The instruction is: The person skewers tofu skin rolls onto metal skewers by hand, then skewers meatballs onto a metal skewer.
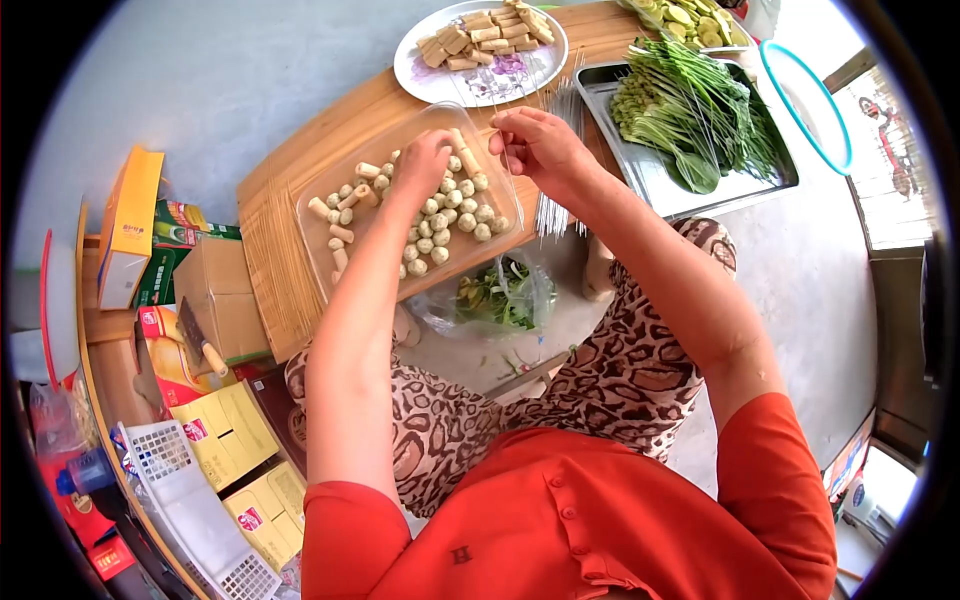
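Note:
My left hand is over a clear plastic tray, its fingers closed together; what they hold, if anything, is hidden. The tray holds many pale green balls and short tan rolls. One longer tan piece lies just right of my left hand. Above the tray's right edge is my right hand, with fingers curled and pinched; anything thin between them is too small to make out. Beside that hand, a bundle of thin skewers lies on the wooden table.
An oval plate of tan rolls stands at the back. On the right are a metal tray of leafy greens and a dish of green slices. Boxes and a knife are at left; a plastic bag lies below.

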`<state>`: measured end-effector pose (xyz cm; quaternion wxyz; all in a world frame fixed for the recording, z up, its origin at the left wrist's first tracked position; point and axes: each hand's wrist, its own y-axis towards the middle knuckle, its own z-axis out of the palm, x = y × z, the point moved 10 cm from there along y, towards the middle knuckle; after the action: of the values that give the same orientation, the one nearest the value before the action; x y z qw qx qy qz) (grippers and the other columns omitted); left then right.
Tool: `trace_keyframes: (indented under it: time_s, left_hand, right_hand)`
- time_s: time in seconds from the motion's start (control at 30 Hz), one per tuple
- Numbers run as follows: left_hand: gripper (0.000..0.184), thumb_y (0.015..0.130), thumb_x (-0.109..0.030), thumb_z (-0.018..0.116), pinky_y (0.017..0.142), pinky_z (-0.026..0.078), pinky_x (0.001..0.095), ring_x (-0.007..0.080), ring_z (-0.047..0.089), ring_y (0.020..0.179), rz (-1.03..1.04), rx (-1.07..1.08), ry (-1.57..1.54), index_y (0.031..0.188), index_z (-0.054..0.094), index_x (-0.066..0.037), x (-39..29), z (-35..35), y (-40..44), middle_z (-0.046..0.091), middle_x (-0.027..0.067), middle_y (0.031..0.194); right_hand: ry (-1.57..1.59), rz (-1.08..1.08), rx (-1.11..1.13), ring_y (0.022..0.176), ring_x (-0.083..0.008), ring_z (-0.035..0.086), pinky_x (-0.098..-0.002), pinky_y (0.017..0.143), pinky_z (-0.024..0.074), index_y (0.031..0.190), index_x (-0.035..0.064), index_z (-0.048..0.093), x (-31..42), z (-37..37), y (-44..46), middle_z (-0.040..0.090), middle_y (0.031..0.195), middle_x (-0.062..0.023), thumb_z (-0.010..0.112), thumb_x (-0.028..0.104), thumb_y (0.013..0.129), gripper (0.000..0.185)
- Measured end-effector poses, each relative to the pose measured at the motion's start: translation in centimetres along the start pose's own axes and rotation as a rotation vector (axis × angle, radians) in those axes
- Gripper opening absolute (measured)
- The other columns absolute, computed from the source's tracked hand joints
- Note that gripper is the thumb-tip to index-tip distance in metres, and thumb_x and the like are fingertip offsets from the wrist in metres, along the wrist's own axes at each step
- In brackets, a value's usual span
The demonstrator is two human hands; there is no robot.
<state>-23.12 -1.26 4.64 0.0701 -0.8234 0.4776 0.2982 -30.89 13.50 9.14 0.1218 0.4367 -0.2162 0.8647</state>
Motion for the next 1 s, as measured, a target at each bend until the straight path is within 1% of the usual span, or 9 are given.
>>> trace_keyframes:
  time_s: [0.2, 0.37, 0.5, 0.7, 0.77, 0.8, 0.87, 0.9, 1.0]
  left_hand:
    - [0.035, 0.076, -0.029, 0.059, 0.094, 0.040, 0.0426, 0.0279, 0.049, 0.113, 0.138, 0.095, 0.283, 0.107, 0.061, -0.014, -1.5, 3.6, 1.2, 0.057, 0.0073, 0.113]
    - [0.053, 0.067, -0.040, 0.066, 0.099, 0.035, 0.0466, 0.0279, 0.046, 0.117, -0.123, 0.395, 0.444, 0.116, 0.059, -0.021, 0.7, 4.1, 0.9, 0.047, 0.0083, 0.124]
    - [0.057, 0.064, -0.041, 0.068, 0.098, 0.036, 0.0465, 0.0286, 0.045, 0.118, -0.144, 0.391, 0.419, 0.117, 0.059, -0.021, 1.1, 4.8, 1.2, 0.047, 0.0108, 0.122]
    - [0.055, 0.061, -0.040, 0.071, 0.091, 0.043, 0.0427, 0.0328, 0.051, 0.111, -0.177, 0.418, 0.324, 0.108, 0.061, -0.014, 3.8, 4.7, -0.1, 0.047, 0.0149, 0.118]
    - [0.048, 0.061, -0.037, 0.073, 0.081, 0.046, 0.0377, 0.0326, 0.056, 0.096, -0.127, 0.358, 0.233, 0.094, 0.060, -0.004, 4.0, 3.3, -1.5, 0.052, 0.0192, 0.104]
    - [0.048, 0.061, -0.037, 0.073, 0.081, 0.046, 0.0377, 0.0326, 0.056, 0.096, -0.132, 0.356, 0.237, 0.094, 0.060, -0.004, 4.4, 2.6, -2.2, 0.052, 0.0192, 0.104]
    - [0.046, 0.061, -0.035, 0.075, 0.073, 0.046, 0.0360, 0.0271, 0.057, 0.089, -0.196, 0.451, 0.191, 0.088, 0.059, -0.001, 5.3, 1.8, -4.0, 0.054, 0.0179, 0.101]
    - [0.044, 0.062, -0.036, 0.076, 0.068, 0.045, 0.0335, 0.0210, 0.056, 0.083, -0.295, 0.592, 0.119, 0.083, 0.058, -0.001, 5.8, 1.9, -5.1, 0.057, 0.0146, 0.095]
    - [0.050, 0.061, -0.040, 0.075, 0.070, 0.046, 0.0327, 0.0224, 0.058, 0.079, -0.305, 0.532, 0.030, 0.086, 0.058, 0.000, 6.7, -0.5, -6.8, 0.059, 0.0114, 0.084]
  right_hand:
    - [-0.022, 0.002, 0.036, 0.050, -0.0094, 0.044, -0.0209, 0.049, 0.0382, 0.087, 0.0059, 0.054, 0.1, 0.4, 0.0, 0.059, 0.069, -0.0049, 0.056, 0.016, 0.088, 0.011]
    - [-0.050, -0.003, 0.059, 0.048, -0.0102, 0.047, -0.0223, 0.047, 0.0382, 0.084, 0.0047, 0.053, 0.0, 0.8, -0.3, 0.061, 0.068, -0.0064, 0.053, 0.013, 0.088, 0.009]
    - [-0.064, 0.000, 0.058, 0.047, -0.0101, 0.046, -0.0221, 0.046, 0.0373, 0.084, 0.0055, 0.051, -0.3, 0.8, -0.4, 0.060, 0.068, -0.0058, 0.053, 0.014, 0.088, 0.009]
    - [-0.056, 0.001, 0.051, 0.047, -0.0098, 0.045, -0.0222, 0.046, 0.0369, 0.084, 0.0061, 0.051, -0.5, 0.5, -0.1, 0.060, 0.067, -0.0059, 0.054, 0.014, 0.087, 0.009]
    - [-0.066, 0.002, 0.054, 0.047, -0.0098, 0.045, -0.0224, 0.046, 0.0369, 0.084, 0.0063, 0.051, -0.5, 0.6, -0.1, 0.060, 0.067, -0.0058, 0.055, 0.014, 0.087, 0.009]
    - [-0.077, 0.002, 0.053, 0.047, -0.0098, 0.045, -0.0225, 0.046, 0.0368, 0.084, 0.0065, 0.051, -0.6, 0.6, -0.2, 0.060, 0.066, -0.0057, 0.055, 0.014, 0.087, 0.009]
    - [-0.076, 0.011, 0.077, 0.046, -0.0099, 0.045, -0.0230, 0.046, 0.0370, 0.085, 0.0067, 0.051, -0.8, 0.9, -0.3, 0.060, 0.066, -0.0057, 0.055, 0.014, 0.086, 0.009]
    - [-0.090, 0.029, 0.077, 0.047, -0.0092, 0.044, -0.0220, 0.046, 0.0357, 0.085, 0.0063, 0.052, -1.0, 1.1, -0.4, 0.059, 0.067, -0.0051, 0.055, 0.015, 0.088, 0.009]
    - [-0.142, 0.052, 0.106, 0.048, -0.0086, 0.043, -0.0210, 0.046, 0.0343, 0.085, 0.0059, 0.052, -1.3, 1.8, -1.0, 0.058, 0.066, -0.0044, 0.054, 0.015, 0.089, 0.010]
